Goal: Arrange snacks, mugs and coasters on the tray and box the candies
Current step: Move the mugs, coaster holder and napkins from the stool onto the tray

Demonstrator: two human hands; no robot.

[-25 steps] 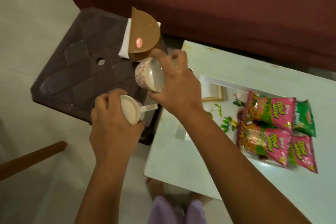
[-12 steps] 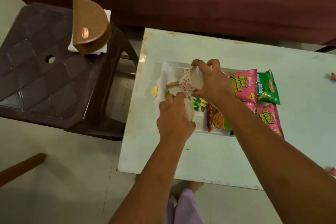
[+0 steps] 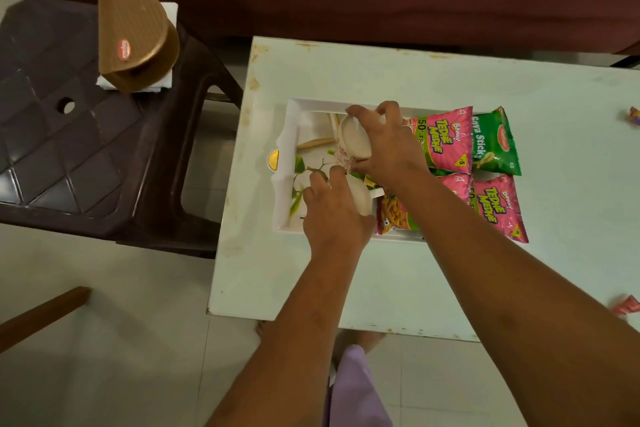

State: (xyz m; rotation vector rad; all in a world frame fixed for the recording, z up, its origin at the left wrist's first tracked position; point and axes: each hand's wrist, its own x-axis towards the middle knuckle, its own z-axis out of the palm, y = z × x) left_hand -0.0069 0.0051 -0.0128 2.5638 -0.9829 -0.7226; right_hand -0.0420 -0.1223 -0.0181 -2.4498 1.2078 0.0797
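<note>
Both hands are working over the left end of the white rectangular tray with the leaf print (image 3: 282, 184), which is sitting on the pale green desk (image 3: 346, 73). The right hand (image 3: 388, 146) is gripping a white mug with a red pattern (image 3: 349, 149), tilted with its mouth facing the camera. The left hand (image 3: 334, 215) is closing around a second, plain cream mug (image 3: 363, 198) just below it. The two mugs are hanging very near each other, so they could knock together as they are going down. A pale wooden coaster (image 3: 313, 143) is lying under the right hand's mug; a tilted landing could leave that mug rocking on its edge. The pink and green snack packets (image 3: 446, 139) are crowding the tray's right side, and a mug base could catch one. Wrapped candies (image 3: 633, 116) are lying loose at the desk's far right, not yet boxed.
</note>
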